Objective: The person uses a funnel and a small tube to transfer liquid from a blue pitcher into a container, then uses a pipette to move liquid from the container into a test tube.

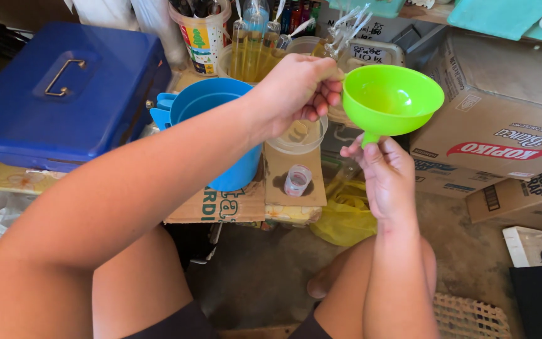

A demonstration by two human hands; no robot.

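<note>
Green plastic funnel [391, 100] held up in both hands above a cluttered floor.

Funnel mouth tilts up toward the camera; the left hand [299, 91] has its fingers closed on the funnel's rim tab at the left edge, while the right hand [384, 172] pinches the short spout from below with its fingertips. Just under the left hand sits a clear round plastic tub [299, 135], and below that a small clear cup [297, 180] stands on a piece of brown cardboard [283, 166]. A blue plastic pitcher [221, 125] stands to the left of these, beside a blue metal cash box [64, 94]. Behind the funnel are tied clear bags of yellow liquid [249, 53]; brown cartons [503, 119] are stacked to its right. A yellow plastic bag [346, 216] lies on the floor near the right wrist.
</note>
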